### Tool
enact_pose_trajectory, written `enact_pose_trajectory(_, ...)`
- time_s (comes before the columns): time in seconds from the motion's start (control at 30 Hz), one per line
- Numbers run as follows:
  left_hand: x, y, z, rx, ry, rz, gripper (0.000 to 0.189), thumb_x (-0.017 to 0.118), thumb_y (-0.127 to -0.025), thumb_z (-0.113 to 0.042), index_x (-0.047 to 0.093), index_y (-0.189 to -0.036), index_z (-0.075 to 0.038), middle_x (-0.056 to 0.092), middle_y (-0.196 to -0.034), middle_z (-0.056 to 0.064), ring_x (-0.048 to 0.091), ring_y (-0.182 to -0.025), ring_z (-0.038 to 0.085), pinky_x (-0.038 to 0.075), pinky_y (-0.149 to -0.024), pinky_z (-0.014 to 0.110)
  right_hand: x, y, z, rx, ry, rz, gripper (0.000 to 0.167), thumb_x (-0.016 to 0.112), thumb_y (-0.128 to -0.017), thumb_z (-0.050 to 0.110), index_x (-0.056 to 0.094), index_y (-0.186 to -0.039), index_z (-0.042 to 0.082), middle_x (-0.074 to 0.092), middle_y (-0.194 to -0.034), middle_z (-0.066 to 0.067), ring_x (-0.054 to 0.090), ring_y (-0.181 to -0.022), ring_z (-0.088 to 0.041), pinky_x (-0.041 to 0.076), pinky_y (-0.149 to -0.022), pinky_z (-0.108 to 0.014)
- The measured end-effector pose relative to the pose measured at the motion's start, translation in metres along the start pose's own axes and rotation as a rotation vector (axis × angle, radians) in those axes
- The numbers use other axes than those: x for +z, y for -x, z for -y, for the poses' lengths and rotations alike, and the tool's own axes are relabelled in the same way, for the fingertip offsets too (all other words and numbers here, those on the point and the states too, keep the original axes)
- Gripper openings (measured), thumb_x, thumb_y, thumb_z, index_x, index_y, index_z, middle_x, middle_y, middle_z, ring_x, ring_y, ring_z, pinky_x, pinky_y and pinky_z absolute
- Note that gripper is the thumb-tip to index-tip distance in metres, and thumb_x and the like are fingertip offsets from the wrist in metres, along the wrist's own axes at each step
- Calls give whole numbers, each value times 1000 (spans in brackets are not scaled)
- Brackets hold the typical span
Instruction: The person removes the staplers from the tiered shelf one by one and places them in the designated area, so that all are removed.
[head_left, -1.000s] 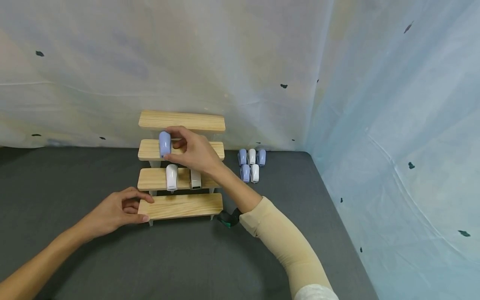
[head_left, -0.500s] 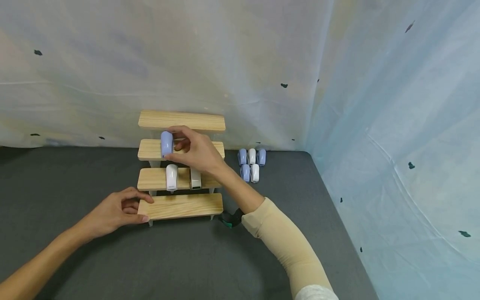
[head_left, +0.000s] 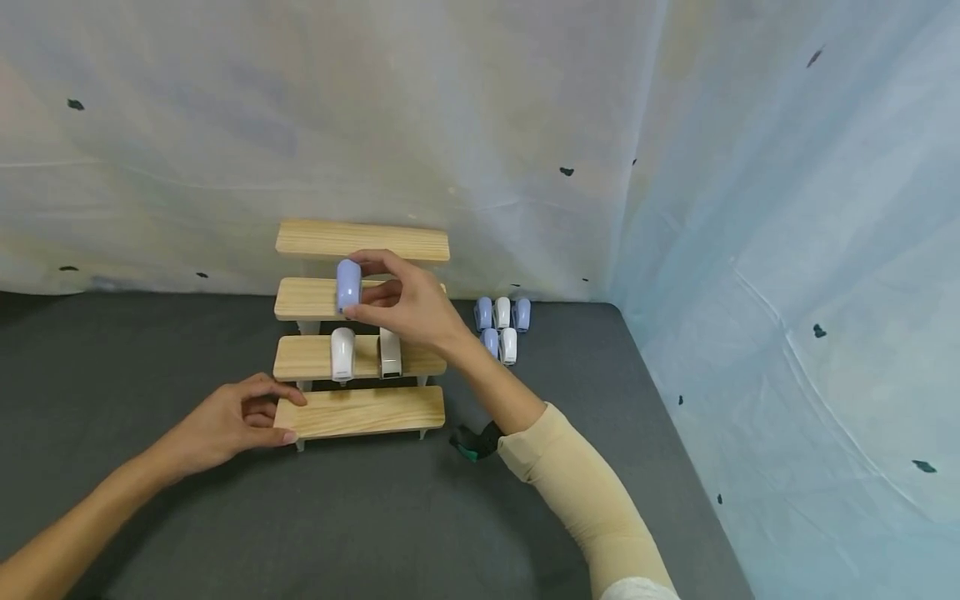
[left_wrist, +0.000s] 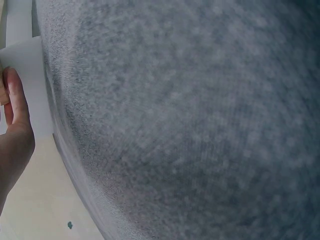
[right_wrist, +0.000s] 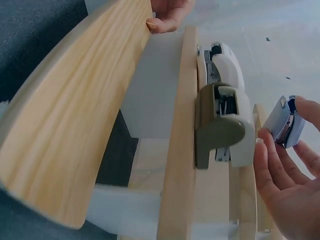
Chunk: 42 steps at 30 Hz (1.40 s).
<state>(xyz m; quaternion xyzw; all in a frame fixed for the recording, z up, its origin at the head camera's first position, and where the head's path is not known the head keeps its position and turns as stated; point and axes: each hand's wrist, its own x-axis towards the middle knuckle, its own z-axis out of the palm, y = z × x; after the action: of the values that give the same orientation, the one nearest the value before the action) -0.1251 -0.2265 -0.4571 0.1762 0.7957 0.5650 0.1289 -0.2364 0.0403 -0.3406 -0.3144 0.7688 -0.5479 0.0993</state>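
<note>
Right hand [head_left: 416, 307] pinched a blue stapler [head_left: 348, 285] between thumb and fingertips, at the second shelf [head_left: 303, 298] from the top (could not tell if it touched the wood). Left hand [head_left: 228, 425] gripped the left end of the bottom shelf [head_left: 375, 412], thumb at the front edge, fingers on top and behind. The third shelf [head_left: 300, 357] down bore a white stapler [head_left: 342, 354] and, just right of it, a grey-and-white stapler [head_left: 389, 354], side by side but apart in the head view. White one had a small dark mark near its front end, too small to read. Top shelf [head_left: 360, 239] stood at the back, near the pale curtain [head_left: 450, 108]. On the dark cloth [head_left: 300, 533], right of the shelves, three blue staplers [head_left: 521, 314] and two white staplers [head_left: 508, 345] sat close together in two rows. Right arm wore a beige sleeve [head_left: 592, 500].
</note>
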Motion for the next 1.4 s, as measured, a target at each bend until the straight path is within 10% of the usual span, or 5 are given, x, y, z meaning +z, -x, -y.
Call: enact_pose_trajectory(1.4, 5, 3, -4, 27, -70, -35, 40, 81, -83, -10, 63, -117, 2, 50, -107, 15, 61, -81, 10, 54, -64, 28, -84, 65, -36, -65, 68, -86, 60, 77, -87, 4, 53, -141, 16, 57, -132, -6, 64, -101, -23, 53, -85, -44)
